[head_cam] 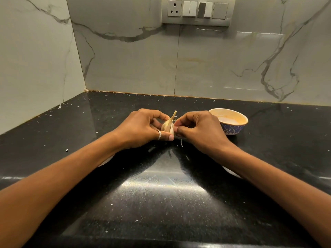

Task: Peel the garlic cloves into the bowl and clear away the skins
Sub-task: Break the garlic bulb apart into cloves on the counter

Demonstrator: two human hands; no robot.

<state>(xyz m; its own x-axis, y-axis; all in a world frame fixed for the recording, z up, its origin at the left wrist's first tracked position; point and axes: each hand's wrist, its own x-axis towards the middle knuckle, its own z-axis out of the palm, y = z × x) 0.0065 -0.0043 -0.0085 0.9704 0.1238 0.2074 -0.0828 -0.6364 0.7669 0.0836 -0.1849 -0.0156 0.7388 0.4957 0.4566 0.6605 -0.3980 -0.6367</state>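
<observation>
Early step, looks like stripping outer skin off the garlic (168, 126), held just above the counter (161, 194) between both hands; left hand (143, 128) curled round it, thumb under; right hand (198, 129) pinching skin at its side; bowl (231, 122) just right of the hands, no cloves visible inside; next: pull skin away, split cloves without dropping.

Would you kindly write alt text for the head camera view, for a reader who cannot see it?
A left hand grips a garlic bulb over a black countertop while the right hand pinches its side. A blue-patterned bowl stands just right of that hand.
</observation>
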